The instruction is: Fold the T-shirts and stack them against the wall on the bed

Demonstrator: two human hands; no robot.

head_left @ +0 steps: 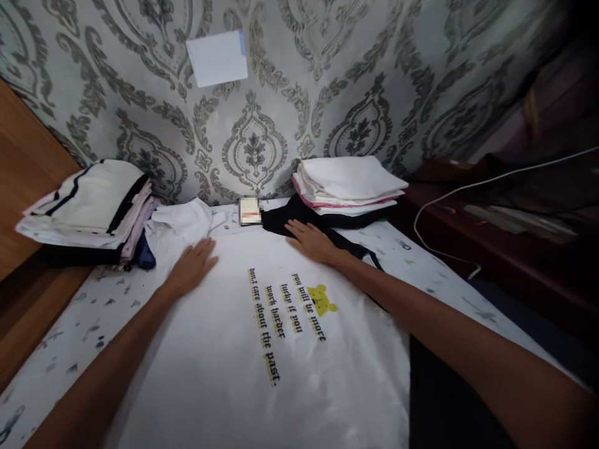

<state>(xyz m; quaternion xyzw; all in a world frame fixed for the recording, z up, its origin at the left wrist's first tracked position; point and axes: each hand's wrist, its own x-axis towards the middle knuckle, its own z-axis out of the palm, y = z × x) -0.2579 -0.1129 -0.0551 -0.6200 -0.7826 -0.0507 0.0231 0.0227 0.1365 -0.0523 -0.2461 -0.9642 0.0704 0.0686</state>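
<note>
A white shirt (219, 349) with black lettering and a yellow bear print lies spread out, its print turned sideways. My left hand (191, 268) rests flat on its upper left part, fingers stretched out. On the far edge, beside a black garment (281, 218), my right hand (311, 242) lies flat with its fingers extended. Neither hand grips anything. Crumpled white fabric (182, 218) sits just beyond my left hand.
Folded clothes are stacked at the left (88, 199) and back right (349, 181). A small blurred box (249, 211) stands near the patterned wall (255, 143). A white cable (449, 187) hangs at the right, and wooden furniture (28, 168) borders the left.
</note>
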